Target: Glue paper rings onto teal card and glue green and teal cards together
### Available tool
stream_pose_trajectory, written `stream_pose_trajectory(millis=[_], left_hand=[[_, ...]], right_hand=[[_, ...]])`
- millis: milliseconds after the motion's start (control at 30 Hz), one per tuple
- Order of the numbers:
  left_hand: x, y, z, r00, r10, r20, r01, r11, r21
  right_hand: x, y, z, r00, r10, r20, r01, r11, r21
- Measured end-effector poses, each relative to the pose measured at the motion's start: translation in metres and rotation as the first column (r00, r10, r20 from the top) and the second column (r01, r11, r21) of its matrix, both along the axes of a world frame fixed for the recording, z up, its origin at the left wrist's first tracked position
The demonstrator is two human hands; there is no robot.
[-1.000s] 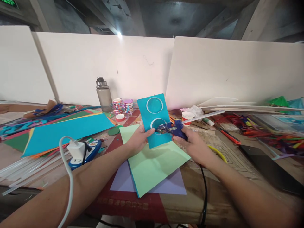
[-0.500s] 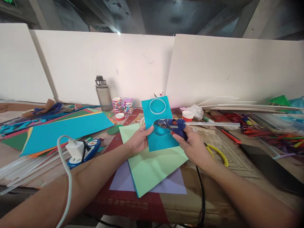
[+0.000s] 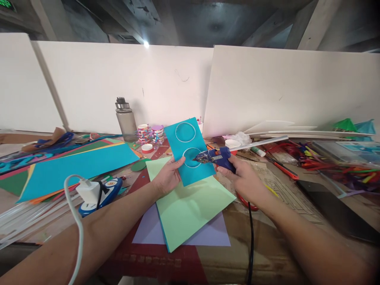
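Observation:
A blue paper sheet [image 3: 192, 177] is pinched along its left edge by my left hand [image 3: 169, 174], thumb on top. Two thin white rings lie on it: an upper ring [image 3: 185, 132] and a lower ring [image 3: 191, 157]. My right hand [image 3: 242, 174] is wrapped round the handle of a blue hot glue gun [image 3: 221, 157]. Its dark nozzle points left, over the inside of the lower ring; whether it touches the paper I cannot tell. A clear glue stick [image 3: 261, 142] juts from the gun's back. Beneath lie light green paper [image 3: 196, 211] and lilac paper [image 3: 210, 231].
A power strip [image 3: 114, 188] with a white charger [image 3: 88, 193] stands at left, near coloured paper sheets [image 3: 80, 166]. A bottle [image 3: 126, 122] and decorated paper cups [image 3: 157, 134] stand behind. At right lie a black phone [image 3: 335, 209] and several pipe cleaners [image 3: 320, 160].
The blue sheet has moved left and tilted counterclockwise. The glue gun's back end has swung up, and its nozzle has shifted from the lower ring's upper edge towards its middle.

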State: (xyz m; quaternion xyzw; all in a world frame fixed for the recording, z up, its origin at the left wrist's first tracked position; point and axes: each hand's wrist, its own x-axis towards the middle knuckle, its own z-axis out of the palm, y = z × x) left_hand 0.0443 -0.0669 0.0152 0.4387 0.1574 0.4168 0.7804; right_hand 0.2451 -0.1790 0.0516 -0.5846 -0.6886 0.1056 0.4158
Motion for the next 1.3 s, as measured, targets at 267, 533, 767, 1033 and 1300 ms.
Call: stream_pose_trajectory(millis=[267,533,767,1033,1300], left_hand=[[0.0,-0.003,0.002,1.0,0.02,0.016,-0.021,0.999,0.049],[0.002,-0.01,0.003,0.992,-0.107,-0.062,0.107,0.994,0.006],[0.004,-0.015,0.004,0.991,-0.05,-0.125,0.05,0.999,-0.004],[0.004,-0.01,0.004,0.987,0.14,-0.075,-0.13,0.984,0.121],[0.003,-0.013,0.005,0.993,0.094,-0.07,-0.08,0.98,0.18]], right_hand=[[-0.004,0.001,-0.003,0.997,0.025,0.067,-0.021,0.997,-0.07],[-0.007,0.003,-0.007,0.993,-0.025,0.113,0.02,0.999,0.05],[-0.005,0.001,-0.012,0.891,-0.23,0.392,0.155,0.965,0.214],[-0.008,-0.002,-0.012,0.831,-0.274,0.484,0.168,0.953,0.251],[-0.005,-0.001,-0.006,0.998,0.016,0.058,-0.014,0.999,-0.041]])
